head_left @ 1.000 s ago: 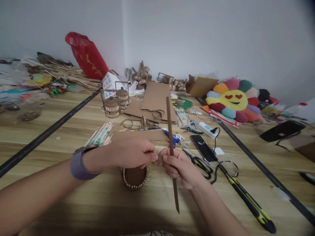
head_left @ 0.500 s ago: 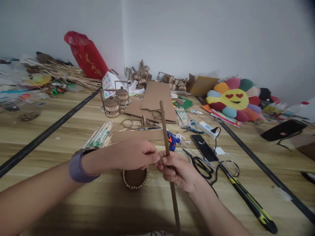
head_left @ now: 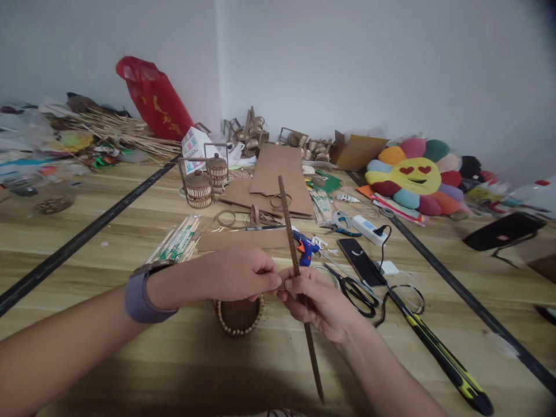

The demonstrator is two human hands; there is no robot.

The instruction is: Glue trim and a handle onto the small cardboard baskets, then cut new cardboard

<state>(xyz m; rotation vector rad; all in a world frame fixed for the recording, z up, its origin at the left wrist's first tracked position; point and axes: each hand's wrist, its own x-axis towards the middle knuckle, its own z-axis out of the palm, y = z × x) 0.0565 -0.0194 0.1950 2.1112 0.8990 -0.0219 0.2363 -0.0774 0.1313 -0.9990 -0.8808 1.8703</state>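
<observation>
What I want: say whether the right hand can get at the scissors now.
Probably yes: the scissors lie in plain view beside the right hand, though the brown strip in its grip would likely need releasing first.

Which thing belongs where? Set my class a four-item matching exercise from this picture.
1. long thin brown strip
2. round brown container with pale stick rim
3. wide purple wristband
4. multicoloured flower-shaped cushion

A. worn just behind the left hand
B. far back, on the right
C. partly hidden by the left hand
D. held in the right hand

Pairs: 1-D; 2-C; 3-A; 4-B
</observation>
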